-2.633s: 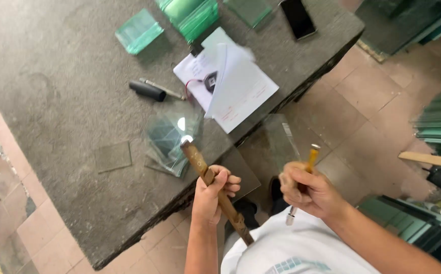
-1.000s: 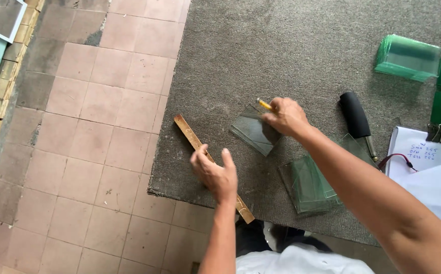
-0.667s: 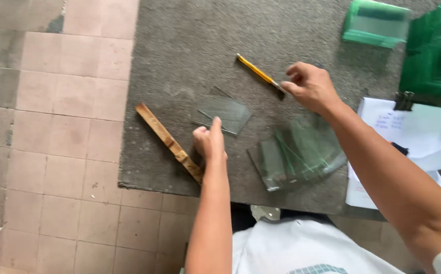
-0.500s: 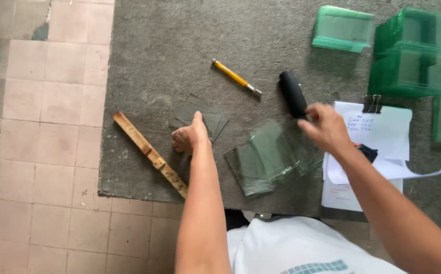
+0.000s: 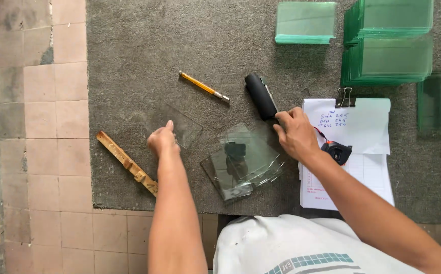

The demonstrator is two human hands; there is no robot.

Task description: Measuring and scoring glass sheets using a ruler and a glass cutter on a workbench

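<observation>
Left hand (image 5: pixel 162 140) pinching glass pane (image 5: pixel 180 125), right hand (image 5: pixel 295 133) gripping black tool (image 5: pixel 261 96)

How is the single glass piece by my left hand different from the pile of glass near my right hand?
The single glass piece is one small pane lying flat alone; the pile is several larger panes fanned unevenly. The left hand touches the single piece; the right hand sits at the pile's edge. Both are clear glass on the grey mat.
</observation>
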